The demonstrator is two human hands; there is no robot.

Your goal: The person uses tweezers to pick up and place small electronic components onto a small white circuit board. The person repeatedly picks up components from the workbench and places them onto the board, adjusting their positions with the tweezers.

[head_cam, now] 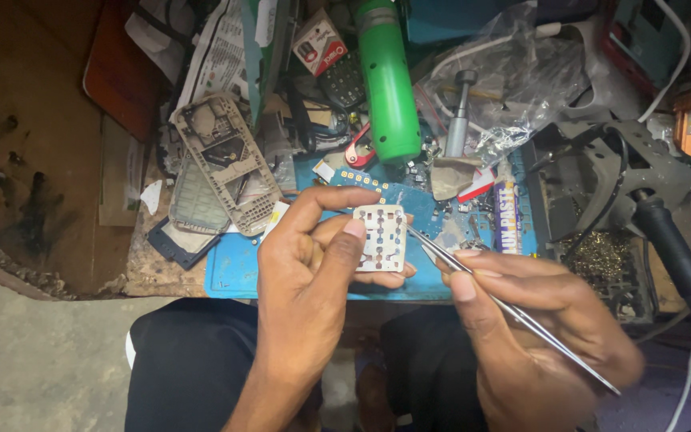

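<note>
From the head camera, looking down: the left hand (305, 272) is closed around a small white rectangular keypad membrane sheet (380, 238) with a grid of square cut-outs, pinching it between thumb and fingers so its flat face is turned up towards the camera. The sheet is held above the near edge of a blue rubber work mat (233, 272) that lies on the cluttered counter (145, 272).

The right hand (537, 320) is closed on a pair of slim silver metal tweezers (513, 308), gripped like a pen between thumb and forefinger. The tweezer tips point left and touch, or sit just at, the right edge of the white sheet; whether they grip anything cannot be told. The two hands are close together, joined only through sheet and tweezers.

On the counter beyond the hands lies a blue printed circuit board (409, 196) with gold contact dots, just behind the sheet. To the left rests a grey plastic phone frame (225, 164), tilted, over a dark phone cover (173, 240). A green cylindrical tool handle (389, 84) stands further back, a crumpled clear plastic bag (513, 80) to its right. A black-handled soldering iron (681, 256) leans in a grey metal stand (609, 172) at the right.
</note>
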